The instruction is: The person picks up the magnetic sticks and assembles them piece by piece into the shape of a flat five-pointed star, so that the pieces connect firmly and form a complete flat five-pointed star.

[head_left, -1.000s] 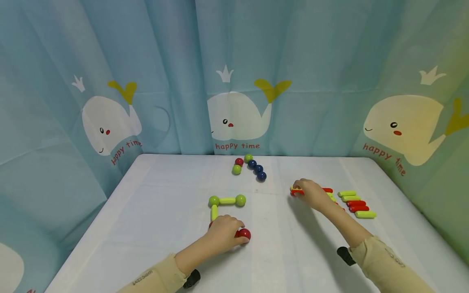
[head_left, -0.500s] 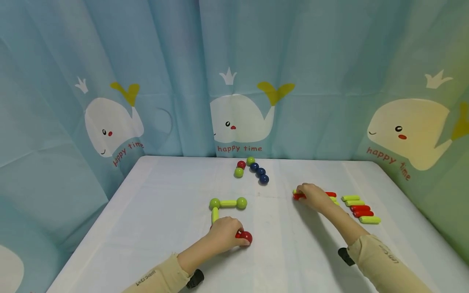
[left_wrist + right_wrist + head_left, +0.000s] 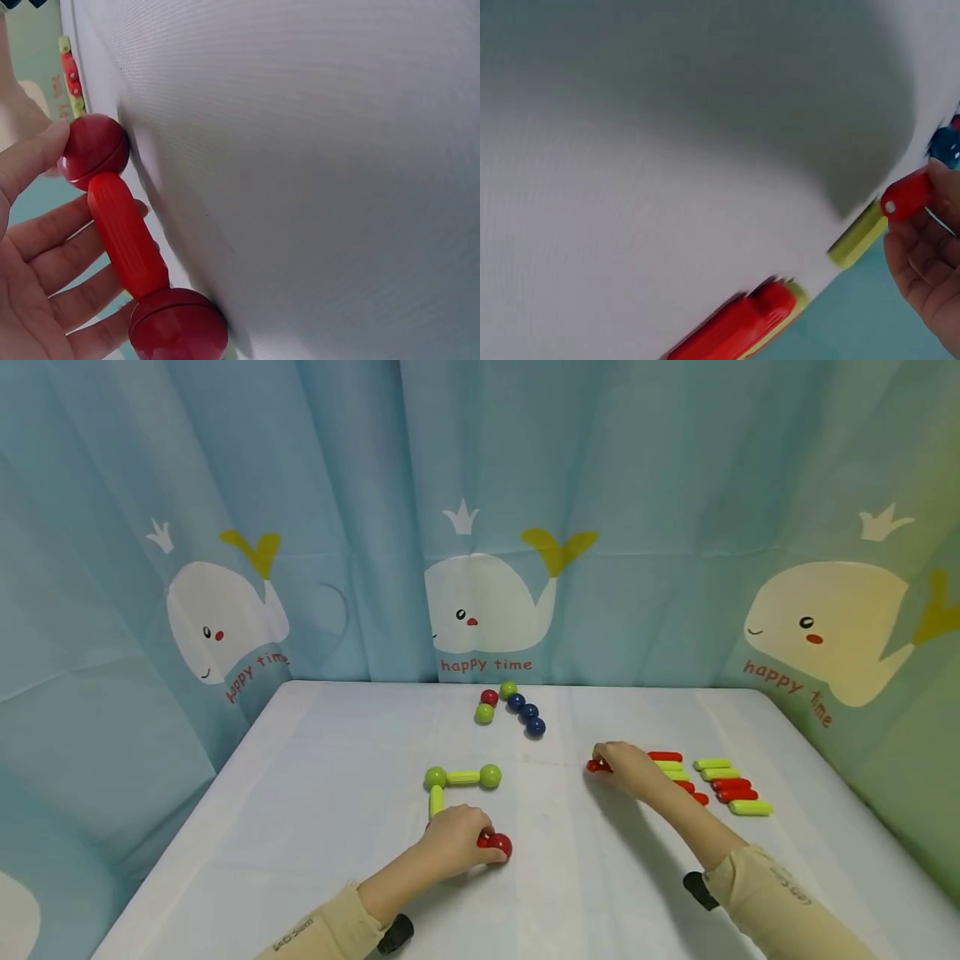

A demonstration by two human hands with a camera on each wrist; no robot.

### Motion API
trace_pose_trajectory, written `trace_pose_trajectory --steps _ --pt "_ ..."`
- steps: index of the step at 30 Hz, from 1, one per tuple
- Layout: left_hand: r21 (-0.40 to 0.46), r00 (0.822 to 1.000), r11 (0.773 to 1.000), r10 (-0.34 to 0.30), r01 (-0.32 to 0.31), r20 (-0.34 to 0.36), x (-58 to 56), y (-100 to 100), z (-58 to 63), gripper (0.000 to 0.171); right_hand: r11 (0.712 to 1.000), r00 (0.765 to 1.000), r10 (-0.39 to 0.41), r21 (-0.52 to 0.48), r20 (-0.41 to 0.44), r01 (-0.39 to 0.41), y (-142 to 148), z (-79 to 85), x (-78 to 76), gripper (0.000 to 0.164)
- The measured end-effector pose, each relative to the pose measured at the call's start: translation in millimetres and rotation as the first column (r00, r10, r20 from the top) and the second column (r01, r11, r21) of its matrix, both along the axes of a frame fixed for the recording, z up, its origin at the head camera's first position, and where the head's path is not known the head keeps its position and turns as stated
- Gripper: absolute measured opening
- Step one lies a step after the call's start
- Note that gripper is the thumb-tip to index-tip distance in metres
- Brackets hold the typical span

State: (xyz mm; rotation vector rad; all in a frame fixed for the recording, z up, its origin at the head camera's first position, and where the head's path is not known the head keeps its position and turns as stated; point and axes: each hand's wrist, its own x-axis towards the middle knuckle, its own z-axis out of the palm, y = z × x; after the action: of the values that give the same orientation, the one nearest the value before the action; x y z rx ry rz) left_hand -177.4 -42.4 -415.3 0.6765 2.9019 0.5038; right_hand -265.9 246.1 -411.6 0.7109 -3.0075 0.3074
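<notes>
My left hand holds a red magnetic rod with a dark red ball at one end and another red ball at the other. The thumb presses the first ball while the fingers lie behind the rod. A green rod runs from beside this hand up to a green ball, joined by a second green rod to another green ball. Over the right side of the table, my right hand pinches a single red rod between thumb and fingers; a green rod lies just beyond it.
Red and green rods lie partly behind the right forearm, with another column of rods to their right. Several loose balls, blue, green and red, sit near the back edge. A whale-print curtain encloses the table.
My right hand has drawn the red rod a little to the left, away from the other rods. The left hand keeps its hold on the red rod and balls, staying in place.
</notes>
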Motion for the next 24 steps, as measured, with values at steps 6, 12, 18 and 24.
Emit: trace_pose_trajectory --steps 6,12,18,24 --pt "0.006 1.000 1.000 -0.008 0.007 0.023 -1.3 -1.5 -0.1 0.033 0.978 0.993 0.018 -0.209 0.117 0.007 -18.1 1.8 5.5 0.026" --pt "0.002 0.999 0.999 -0.034 0.034 0.000 -2.1 -2.3 1.4 0.030 0.932 0.980 0.067 -0.362 0.186 0.005 -34.2 1.5 11.7 0.023" --pt "0.000 0.999 0.999 -0.035 0.035 0.013 -1.1 -3.7 2.1 0.031 0.867 0.965 0.089 -0.496 0.247 0.047 -45.3 -3.2 16.0 0.024" --pt "0.006 0.999 0.999 -0.034 0.034 0.016 -2.6 -2.9 0.9 0.030 0.807 0.918 0.018 -0.548 0.397 0.221 -58.0 -3.8 23.2 0.026"
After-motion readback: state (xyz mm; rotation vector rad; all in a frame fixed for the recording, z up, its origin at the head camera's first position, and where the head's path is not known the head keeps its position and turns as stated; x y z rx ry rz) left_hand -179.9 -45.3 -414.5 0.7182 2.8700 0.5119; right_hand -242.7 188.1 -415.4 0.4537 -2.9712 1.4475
